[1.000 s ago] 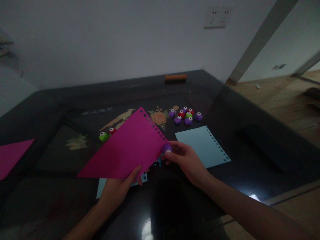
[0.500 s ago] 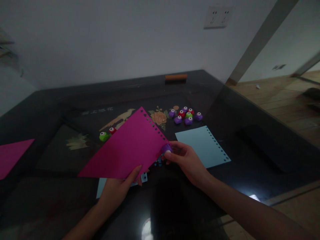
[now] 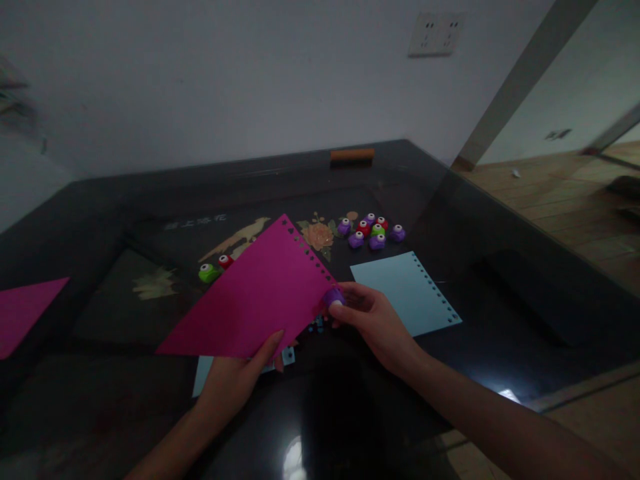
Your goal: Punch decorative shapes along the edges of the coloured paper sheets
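Note:
My left hand [image 3: 239,377] holds a magenta paper sheet [image 3: 250,293] by its lower edge, lifted above the dark glass table [image 3: 500,313]. A row of punched holes runs along the sheet's right edge. My right hand [image 3: 373,319] grips a small purple paper punch [image 3: 333,297] set on the sheet's right corner. Under the sheet lies a light blue paper [image 3: 205,373], mostly hidden, with small blue cut-outs near it.
A second light blue sheet [image 3: 404,292] with a punched edge lies to the right. Several small punches [image 3: 371,231] cluster behind it; a green one [image 3: 207,272] and a red one [image 3: 225,261] sit to the left. Another magenta sheet [image 3: 25,313] lies far left. An orange bar [image 3: 351,155] rests at the back.

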The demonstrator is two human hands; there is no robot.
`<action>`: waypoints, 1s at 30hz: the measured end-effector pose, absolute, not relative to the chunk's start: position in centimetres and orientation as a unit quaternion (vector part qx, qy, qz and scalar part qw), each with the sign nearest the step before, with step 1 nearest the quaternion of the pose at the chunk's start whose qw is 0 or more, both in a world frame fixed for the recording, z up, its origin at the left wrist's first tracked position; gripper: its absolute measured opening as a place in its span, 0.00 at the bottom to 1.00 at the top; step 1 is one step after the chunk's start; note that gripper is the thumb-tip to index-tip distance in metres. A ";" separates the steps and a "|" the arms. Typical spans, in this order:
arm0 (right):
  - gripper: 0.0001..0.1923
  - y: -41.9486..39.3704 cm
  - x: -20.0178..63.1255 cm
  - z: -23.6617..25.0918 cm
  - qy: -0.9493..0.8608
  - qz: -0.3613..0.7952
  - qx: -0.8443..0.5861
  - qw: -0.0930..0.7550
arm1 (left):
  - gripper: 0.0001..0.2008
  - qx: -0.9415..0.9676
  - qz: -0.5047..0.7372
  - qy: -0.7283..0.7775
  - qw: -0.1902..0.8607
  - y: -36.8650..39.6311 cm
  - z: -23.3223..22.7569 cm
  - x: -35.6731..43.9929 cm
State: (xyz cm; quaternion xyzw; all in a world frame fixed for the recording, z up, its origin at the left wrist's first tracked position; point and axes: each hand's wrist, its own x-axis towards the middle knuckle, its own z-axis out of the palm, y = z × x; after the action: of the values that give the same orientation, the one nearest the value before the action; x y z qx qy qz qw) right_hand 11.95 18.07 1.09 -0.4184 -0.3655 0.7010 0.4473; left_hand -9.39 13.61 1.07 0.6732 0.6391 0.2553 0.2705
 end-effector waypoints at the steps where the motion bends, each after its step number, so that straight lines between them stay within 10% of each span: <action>1: 0.18 18.1 11.9 1.1 -0.364 0.702 -0.419 0.447 | 0.23 0.672 0.254 0.640 0.273 13.6 1.1 -9.4; 30: 0.17 18.0 12.0 1.4 -0.370 0.703 -0.414 0.444 | 0.24 0.706 0.230 0.631 0.225 13.6 1.0 -9.6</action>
State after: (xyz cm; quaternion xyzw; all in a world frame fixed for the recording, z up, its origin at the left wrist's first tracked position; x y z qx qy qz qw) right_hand 11.95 17.96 1.41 -0.4140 -0.3704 0.7030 0.4440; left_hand -9.64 13.60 0.95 0.7060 0.6308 0.2302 0.2251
